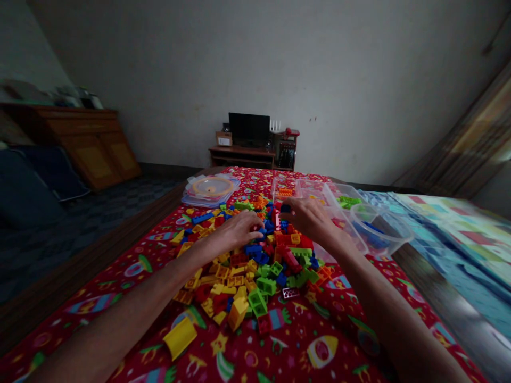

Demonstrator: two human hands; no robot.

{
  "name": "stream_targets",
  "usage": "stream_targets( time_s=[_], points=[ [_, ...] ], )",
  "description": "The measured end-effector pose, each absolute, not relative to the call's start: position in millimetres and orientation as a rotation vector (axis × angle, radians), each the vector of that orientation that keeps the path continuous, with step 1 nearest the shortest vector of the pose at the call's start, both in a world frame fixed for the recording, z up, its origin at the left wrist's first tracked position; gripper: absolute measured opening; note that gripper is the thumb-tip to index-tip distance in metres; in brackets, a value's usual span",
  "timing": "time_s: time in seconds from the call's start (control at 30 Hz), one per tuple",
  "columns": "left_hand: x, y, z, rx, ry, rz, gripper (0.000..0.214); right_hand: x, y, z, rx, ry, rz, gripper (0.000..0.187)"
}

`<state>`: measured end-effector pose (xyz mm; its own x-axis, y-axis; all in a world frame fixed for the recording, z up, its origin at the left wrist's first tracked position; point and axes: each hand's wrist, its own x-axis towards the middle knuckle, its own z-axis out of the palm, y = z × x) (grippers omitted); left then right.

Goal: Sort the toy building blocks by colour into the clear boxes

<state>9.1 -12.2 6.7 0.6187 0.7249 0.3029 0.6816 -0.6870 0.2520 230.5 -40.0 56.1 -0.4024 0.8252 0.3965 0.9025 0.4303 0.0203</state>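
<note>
A heap of plastic building bricks in yellow, green, red, blue and orange lies in front of me. My left hand hangs over its middle, fingers curved and thumb apart from them, with red and blue bricks showing at the gap. At the far right part of the heap, my right hand has its fingers closed around a dark blue brick, partly covered by the fingers. A pink brick sits just left of that hand. Nearer to me, a yellow curved piece lies apart from the heap.
Clear plastic boxes stand right of the heap, one with green bricks. A round tub there has blue bricks inside. Stacked lids lie at the back left. A patterned red cloth covers the table.
</note>
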Motion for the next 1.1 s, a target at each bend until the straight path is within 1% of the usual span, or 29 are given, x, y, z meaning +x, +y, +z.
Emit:
stream_targets(
  time_s=[0.13, 0.27, 0.43, 0.5, 0.63, 0.73, 0.83, 0.93, 1.0, 1.1],
  points=[
    [8.1, -13.9, 17.9, 2.662, 1.292, 0.516, 0.012, 228.9, -40.8, 56.0, -1.471, -2.374, -0.378, 0.026],
    [3.1, -11.9, 22.3, 2.665, 1.311, 0.453, 0.026, 228.0, -41.4, 58.1, -1.513, -2.379, -0.378, 0.026],
    [2.5, -11.2, 13.4, 2.832, 1.174, 0.413, 0.028, 225.8, -43.1, 58.9, -1.519, -2.384, -0.355, 0.024],
    [4.7, -13.5, 9.9, 2.839, 1.156, 0.436, 0.029, 225.6, -43.5, 58.9, -1.522, -2.372, -0.336, 0.024],
    [8.5, -16.9, 5.0, 2.845, 1.119, 0.553, 0.022, 237.0, -41.3, 63.9, -1.532, -2.316, -0.289, 0.022],
    [8.5, -12.0, 2.6, 2.849, 1.066, 0.631, 0.021, 261.6, -37.3, 73.7, -1.628, -2.182, -0.402, 0.022],
    [7.5, -3.8, 3.4, 2.794, 1.033, 0.755, 0.026, 298.9, -33.2, 83.6, -1.834, -1.989, -0.490, 0.023],
    [7.0, 0.1, 8.8, 2.684, 0.991, 0.841, 0.034, 343.0, -30.1, 86.3, -2.037, -1.906, -0.449, 0.023],
    [7.0, -0.2, 12.9, 2.607, 0.992, 0.864, 0.041, 370.4, -27.9, 83.7, -2.161, -1.899, -0.373, 0.019],
    [7.0, -1.8, 16.9, 2.471, 1.069, 0.872, 0.049, 393.8, -23.9, 78.3, -2.147, -1.904, -0.344, 0.013]
  ],
)
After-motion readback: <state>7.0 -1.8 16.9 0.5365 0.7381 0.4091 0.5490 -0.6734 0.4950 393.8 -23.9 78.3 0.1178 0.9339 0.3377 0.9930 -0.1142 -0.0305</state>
